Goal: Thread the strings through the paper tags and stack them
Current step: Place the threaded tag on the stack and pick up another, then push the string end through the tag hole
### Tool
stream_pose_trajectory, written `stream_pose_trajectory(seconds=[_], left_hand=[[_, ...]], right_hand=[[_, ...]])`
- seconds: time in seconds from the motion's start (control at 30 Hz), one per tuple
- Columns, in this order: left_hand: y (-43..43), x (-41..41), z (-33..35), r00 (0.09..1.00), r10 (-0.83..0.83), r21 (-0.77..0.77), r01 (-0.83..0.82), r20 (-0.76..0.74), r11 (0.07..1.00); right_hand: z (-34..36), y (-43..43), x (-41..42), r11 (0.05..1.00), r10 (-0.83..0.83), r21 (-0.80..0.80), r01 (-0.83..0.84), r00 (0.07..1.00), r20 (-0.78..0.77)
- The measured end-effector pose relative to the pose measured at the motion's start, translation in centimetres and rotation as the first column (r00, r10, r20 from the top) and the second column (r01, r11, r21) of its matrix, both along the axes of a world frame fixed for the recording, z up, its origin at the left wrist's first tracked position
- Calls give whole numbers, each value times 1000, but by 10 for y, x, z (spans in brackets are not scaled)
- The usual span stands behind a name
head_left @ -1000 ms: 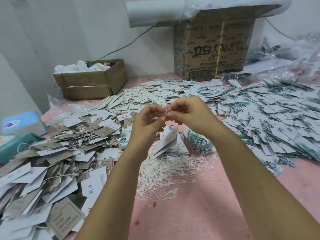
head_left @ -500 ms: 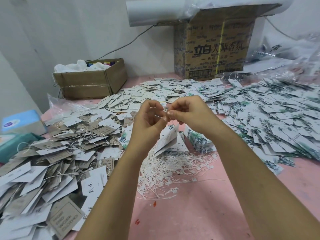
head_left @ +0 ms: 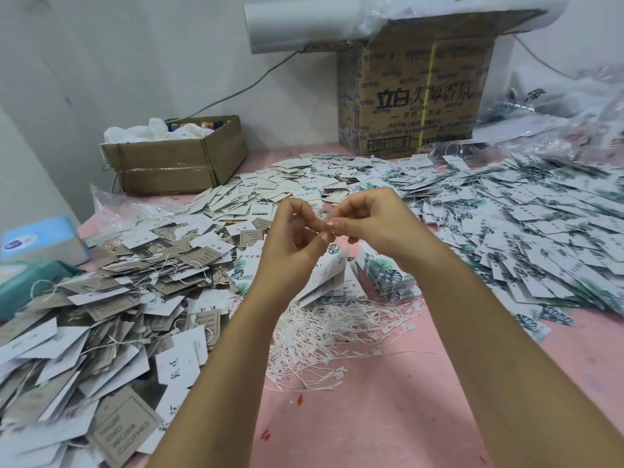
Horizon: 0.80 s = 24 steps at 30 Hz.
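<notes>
Both hands are raised together over the pink table (head_left: pixel 388 427), the left hand (head_left: pixel 292 241) and the right hand (head_left: pixel 373 221) meeting at the fingertips. Their fingers are curled and the thumbs and forefingers press tip to tip. Whatever lies in that pinch is too fine to see, so I cannot tell whether they hold anything. Just below them shows a small fan of white tags (head_left: pixel 326 276), and I cannot tell if it hangs from the hands or stands on the table. Beneath the wrists lies a loose tangle of white strings (head_left: pixel 337 336) with small end tabs. On the left spreads a heap of strung tags (head_left: pixel 111 298), white and grey-brown, the grey-brown ones printed "HIGH END WORK CLOTHES". On the right spreads a wide heap of white tags with green leaf prints (head_left: pixel 540 231), and a short neat stack of leaf tags (head_left: pixel 388 276) stands near the strings. Against the wall stands a tall cardboard box (head_left: pixel 415 96) marked in bold black "立白", with further Chinese characters beside and under it. A white roll (head_left: pixel 304 25) lies across its top. A low cardboard box (head_left: pixel 175 163) on the left holds white plastic and some coloured items. At the left edge sit a blue tissue box (head_left: pixel 37 238) and a teal pack (head_left: pixel 20 285), their print too blurred to read.
</notes>
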<state>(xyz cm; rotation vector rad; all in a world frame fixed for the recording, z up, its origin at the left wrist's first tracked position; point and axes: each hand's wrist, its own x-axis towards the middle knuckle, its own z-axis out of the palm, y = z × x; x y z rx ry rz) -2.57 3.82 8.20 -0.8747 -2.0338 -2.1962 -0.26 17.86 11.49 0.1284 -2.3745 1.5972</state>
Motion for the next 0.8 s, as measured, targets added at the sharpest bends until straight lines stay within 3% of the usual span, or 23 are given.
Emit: stream_pose_trajectory(seconds=[0.8], left_hand=[[-3,-1,2,998,55,40,-56,30,998]], right_hand=[[2,-3,3,999,39,-34,-39,999,4]])
